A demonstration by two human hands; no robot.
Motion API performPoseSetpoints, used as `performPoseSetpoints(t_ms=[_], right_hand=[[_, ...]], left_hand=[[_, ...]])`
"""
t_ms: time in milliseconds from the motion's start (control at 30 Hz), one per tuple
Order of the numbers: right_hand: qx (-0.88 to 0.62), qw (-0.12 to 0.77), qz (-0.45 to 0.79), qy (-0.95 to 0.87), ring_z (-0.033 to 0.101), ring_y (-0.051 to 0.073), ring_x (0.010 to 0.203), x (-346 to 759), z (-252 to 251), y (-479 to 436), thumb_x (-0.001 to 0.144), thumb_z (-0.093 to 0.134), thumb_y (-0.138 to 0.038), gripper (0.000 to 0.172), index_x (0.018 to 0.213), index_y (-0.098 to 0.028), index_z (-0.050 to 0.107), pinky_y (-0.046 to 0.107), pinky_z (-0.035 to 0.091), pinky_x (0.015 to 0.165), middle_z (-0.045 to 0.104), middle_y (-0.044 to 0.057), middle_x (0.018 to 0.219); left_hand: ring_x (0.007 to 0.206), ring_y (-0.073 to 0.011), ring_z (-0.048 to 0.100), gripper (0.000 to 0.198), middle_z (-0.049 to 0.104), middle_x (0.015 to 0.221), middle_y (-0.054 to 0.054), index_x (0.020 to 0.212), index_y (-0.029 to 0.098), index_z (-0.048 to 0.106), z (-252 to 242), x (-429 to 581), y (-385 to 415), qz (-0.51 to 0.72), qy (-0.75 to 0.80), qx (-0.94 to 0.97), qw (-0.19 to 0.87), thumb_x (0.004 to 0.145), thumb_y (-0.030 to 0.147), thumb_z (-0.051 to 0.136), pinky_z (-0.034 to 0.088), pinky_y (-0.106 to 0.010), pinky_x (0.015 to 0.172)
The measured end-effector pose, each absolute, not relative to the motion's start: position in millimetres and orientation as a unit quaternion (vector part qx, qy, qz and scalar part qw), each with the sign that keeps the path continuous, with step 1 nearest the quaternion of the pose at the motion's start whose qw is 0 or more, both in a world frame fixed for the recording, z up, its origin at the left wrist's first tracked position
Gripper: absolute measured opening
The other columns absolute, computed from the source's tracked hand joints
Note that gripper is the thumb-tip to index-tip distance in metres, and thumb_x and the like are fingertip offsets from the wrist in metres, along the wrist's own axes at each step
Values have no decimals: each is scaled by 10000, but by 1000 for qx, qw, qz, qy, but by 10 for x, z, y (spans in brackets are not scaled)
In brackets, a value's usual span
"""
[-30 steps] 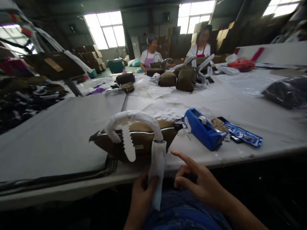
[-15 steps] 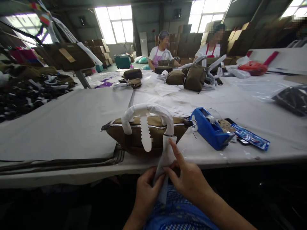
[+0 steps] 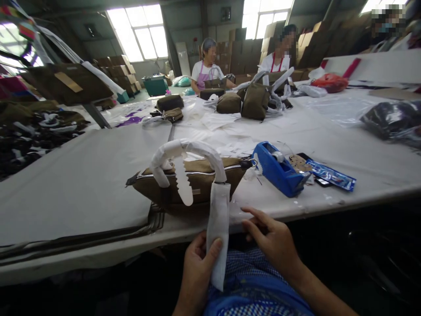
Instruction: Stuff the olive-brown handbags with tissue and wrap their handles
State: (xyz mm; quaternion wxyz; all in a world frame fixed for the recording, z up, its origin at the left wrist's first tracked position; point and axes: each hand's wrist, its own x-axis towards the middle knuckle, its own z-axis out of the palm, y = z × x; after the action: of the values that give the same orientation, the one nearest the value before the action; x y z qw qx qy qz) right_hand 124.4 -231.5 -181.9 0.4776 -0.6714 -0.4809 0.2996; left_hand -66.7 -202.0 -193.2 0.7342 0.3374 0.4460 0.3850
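An olive-brown handbag (image 3: 197, 193) with a silver zip stands at the table's near edge. White wrapping covers its arched handle (image 3: 200, 149), and a notched white strip (image 3: 183, 182) hangs in front of the zip. From the handle's right end a white wrapping strip (image 3: 219, 210) drops past the table edge. My left hand (image 3: 200, 267) pinches that strip near its lower end, thumb on top. To the right, my right hand (image 3: 272, 239) is apart from the strip, its fingers loosely bent and separated, with nothing in them.
A blue tape dispenser (image 3: 279, 171) sits right of the bag, beside a blue packet (image 3: 332, 175). Farther back are several brown bags (image 3: 256, 101), and two people stand across the table (image 3: 98, 175). A dark pile (image 3: 42, 131) lies at the left.
My right hand has let go of the wrapping strip and moved right. The strip now hangs flatter, still in my left hand. The whole view has shifted slightly.
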Motion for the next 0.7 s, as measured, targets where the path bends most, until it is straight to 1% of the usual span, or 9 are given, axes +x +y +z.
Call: performPoseSetpoints(t_ms=[67,133,200,333,433,500,567,633,700], right_hand=[[-667,474,349,-457,730,231,743,1197,-1733,-2401,867,665,-484,372,1116,-215,733,324,582,761,772,59,878],[-620,475,432,-450,727,263,967,1105,-1661,-2421,859,686,-458,423,1208,-219,701,347,564,914,766,71,1065],[-555,489,502,-448,686,269,1079,984,-1642,-2371,860,699,-413,472,1288,-218,656,364,522,997,732,65,1174],[-523,520,534,-413,684,264,861,785,-1759,-2167,849,693,-439,313,959,-154,761,321,538,762,754,61,911],[-509,526,548,-405,658,243,747,808,-1873,-2054,838,684,-526,398,837,-132,739,299,504,659,729,58,792],[-525,511,529,-428,669,267,788,947,-1912,-2009,847,657,-578,453,925,-140,744,328,526,694,743,72,849],[-578,501,463,-449,667,323,1007,1161,-1917,-1967,842,660,-597,515,1128,-173,720,394,539,873,748,98,1067],[-615,515,399,-444,563,346,1258,1383,-1899,-1930,831,674,-608,644,1334,-211,611,451,451,1073,642,114,1345],[-613,540,386,-428,498,336,1347,1534,-1874,-1913,862,611,-649,724,1433,-214,513,482,402,1135,517,132,1487]], left_hand=[[745,-212,703,475,754,847,-82,1012,131,689,-1931,-656,-2020,389,452,344,725,706,452,859,541,-267,686],[795,-241,721,483,763,888,-99,1021,131,689,-1943,-647,-2015,375,451,367,722,709,459,856,560,-317,773],[810,-261,728,494,769,917,-116,1012,128,695,-1967,-620,-2011,360,450,393,716,708,485,849,567,-338,786],[881,-307,730,539,773,946,-138,999,123,729,-2043,-496,-2024,380,464,419,682,693,555,829,574,-352,785],[939,-335,726,571,775,960,-149,983,127,748,-2091,-444,-2017,390,454,428,677,685,612,803,572,-388,848],[933,-332,728,576,775,971,-149,957,138,757,-2077,-521,-1965,408,455,444,655,704,656,763,576,-392,853],[923,-313,728,567,770,1004,-133,981,157,754,-2002,-725,-1867,450,494,466,580,749,672,715,580,-383,854],[980,-301,715,555,750,1099,-109,1077,187,726,-1883,-1023,-1725,501,561,481,452,792,661,683,569,-383,904],[1136,-314,657,587,687,1266,-82,1202,228,670,-1765,-1306,-1532,542,610,486,312,804,660,673,495,-422,1045]])
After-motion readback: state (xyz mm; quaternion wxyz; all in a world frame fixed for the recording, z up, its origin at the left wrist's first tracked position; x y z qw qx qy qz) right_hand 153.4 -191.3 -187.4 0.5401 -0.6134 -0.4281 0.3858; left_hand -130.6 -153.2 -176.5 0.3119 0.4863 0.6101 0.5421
